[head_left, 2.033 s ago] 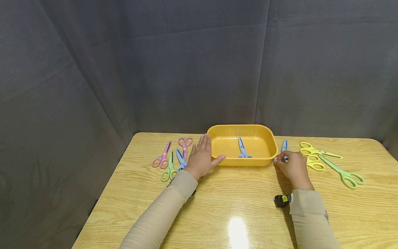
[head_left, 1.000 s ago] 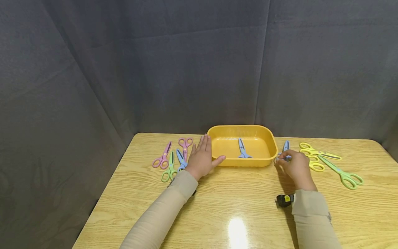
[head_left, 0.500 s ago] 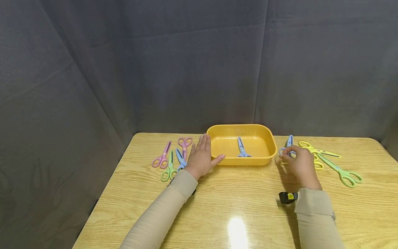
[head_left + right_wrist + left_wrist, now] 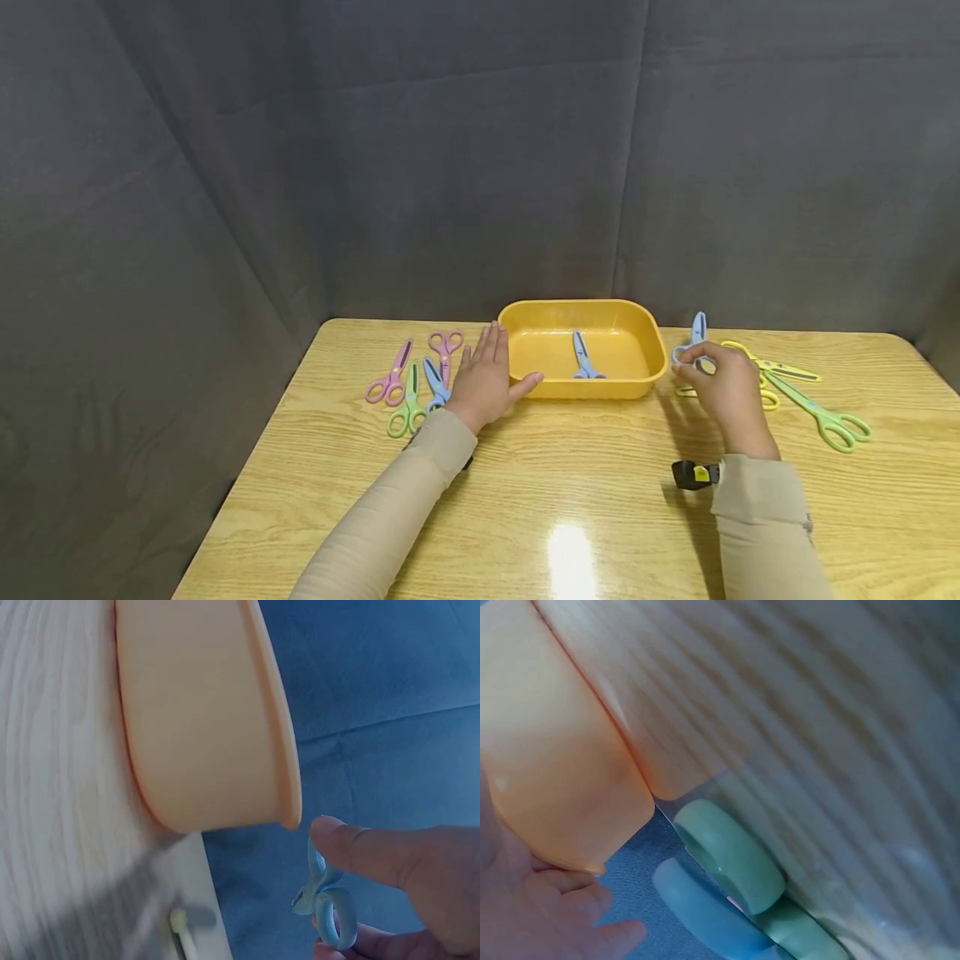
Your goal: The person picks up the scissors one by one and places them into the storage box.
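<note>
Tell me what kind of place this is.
Likely a staged recording booth, not a home or shop: a wooden table closed in by a grey curtain, with only a yellow tray and coloured scissors laid out.

Head looks down; wrists close, sharing tray point(image 4: 585, 389)

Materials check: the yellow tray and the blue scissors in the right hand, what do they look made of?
Yellow tray: likely moulded plastic, smooth semi-gloss, with rounded corners, a rolled rim and uniform colour. Blue scissors pinched by the right hand: handles look like matte pastel plastic; blade material can't be told. Table: wood-grain, glossy, probably laminate, given the glare spot.
</note>
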Tool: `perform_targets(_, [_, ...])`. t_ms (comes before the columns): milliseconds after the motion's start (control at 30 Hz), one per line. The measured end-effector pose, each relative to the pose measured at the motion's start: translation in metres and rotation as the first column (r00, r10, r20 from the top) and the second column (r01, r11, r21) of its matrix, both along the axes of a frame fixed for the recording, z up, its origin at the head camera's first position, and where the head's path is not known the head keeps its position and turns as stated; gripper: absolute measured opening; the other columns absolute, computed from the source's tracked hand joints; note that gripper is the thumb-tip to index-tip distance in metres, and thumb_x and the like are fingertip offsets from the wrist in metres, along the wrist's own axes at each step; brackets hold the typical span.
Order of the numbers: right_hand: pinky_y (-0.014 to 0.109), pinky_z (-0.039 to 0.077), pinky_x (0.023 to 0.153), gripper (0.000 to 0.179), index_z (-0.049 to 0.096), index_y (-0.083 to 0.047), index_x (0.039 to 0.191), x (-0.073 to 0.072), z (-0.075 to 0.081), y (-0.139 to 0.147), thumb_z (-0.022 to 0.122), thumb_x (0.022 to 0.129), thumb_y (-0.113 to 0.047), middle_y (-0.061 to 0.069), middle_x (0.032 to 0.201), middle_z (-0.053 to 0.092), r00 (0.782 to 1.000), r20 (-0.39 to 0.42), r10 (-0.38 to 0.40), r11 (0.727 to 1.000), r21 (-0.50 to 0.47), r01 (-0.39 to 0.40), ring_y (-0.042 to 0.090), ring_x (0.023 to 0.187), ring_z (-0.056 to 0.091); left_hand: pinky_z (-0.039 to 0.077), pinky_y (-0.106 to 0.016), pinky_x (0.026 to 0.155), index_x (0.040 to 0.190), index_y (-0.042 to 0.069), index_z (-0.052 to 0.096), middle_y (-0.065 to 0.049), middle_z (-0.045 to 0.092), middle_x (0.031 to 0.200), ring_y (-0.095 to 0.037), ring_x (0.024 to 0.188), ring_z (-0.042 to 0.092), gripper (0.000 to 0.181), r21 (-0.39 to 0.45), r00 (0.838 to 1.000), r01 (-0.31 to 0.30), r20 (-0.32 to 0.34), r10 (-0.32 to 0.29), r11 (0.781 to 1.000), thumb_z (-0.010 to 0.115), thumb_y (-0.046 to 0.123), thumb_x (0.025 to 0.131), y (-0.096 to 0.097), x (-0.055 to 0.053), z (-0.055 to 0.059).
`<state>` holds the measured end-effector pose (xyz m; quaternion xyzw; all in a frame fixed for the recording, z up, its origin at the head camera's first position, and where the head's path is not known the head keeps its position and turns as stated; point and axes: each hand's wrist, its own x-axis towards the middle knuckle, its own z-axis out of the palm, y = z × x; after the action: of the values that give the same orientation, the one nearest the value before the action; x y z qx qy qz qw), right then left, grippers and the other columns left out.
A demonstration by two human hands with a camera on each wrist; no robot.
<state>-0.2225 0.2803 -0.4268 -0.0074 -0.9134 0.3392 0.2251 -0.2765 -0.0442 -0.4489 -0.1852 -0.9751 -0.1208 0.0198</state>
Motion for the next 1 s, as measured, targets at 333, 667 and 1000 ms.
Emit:
perform_targets(333, [0.065, 0.041, 0.095, 0.010, 0.071, 0.004, 0.086, 0.003, 0.011, -0.014, 0.079, 0.086, -0.001, 0.032, 0.106, 0.069, 0.997, -0.049, 0.054, 0.998, -0.034, -0.056, 0.052, 0.106, 0.060, 0.018, -0.053, 0.121, 0.161, -0.003, 0.012, -0.018, 0.008, 0.168, -0.030, 0.156, 0.007, 0.101, 0.002, 1.000, 0.000, 0.011, 0.000, 1.000, 0.042, 0.070, 0.098, 0.001, 0.001, 0.004])
perform_targets(667, [0.064, 0.033, 0.096, 0.010, 0.071, 0.005, 0.089, 0.004, 0.018, -0.031, 0.079, 0.085, -0.001, 0.033, 0.109, 0.068, 0.992, -0.071, 0.107, 0.994, -0.015, -0.109, 0.052, 0.105, 0.057, 0.019, -0.054, 0.121, 0.161, -0.002, 0.012, -0.018, 0.008, 0.168, -0.031, 0.156, 0.008, 0.101, 0.009, 1.000, -0.006, 0.008, 0.006, 1.000, 0.041, 0.071, 0.098, 0.001, 0.002, 0.005])
perform_targets(1000, [0.059, 0.033, 0.096, 0.009, 0.071, 0.000, 0.085, 0.003, 0.018, -0.051, 0.079, 0.086, -0.003, 0.031, 0.107, 0.068, 0.986, -0.037, 0.163, 0.987, -0.004, -0.163, 0.049, 0.107, 0.056, 0.018, -0.053, 0.121, 0.161, -0.002, 0.010, -0.017, 0.007, 0.169, -0.030, 0.156, 0.007, 0.103, -0.003, 1.000, -0.011, 0.013, 0.011, 1.000, 0.038, 0.073, 0.097, 0.001, 0.001, 0.002])
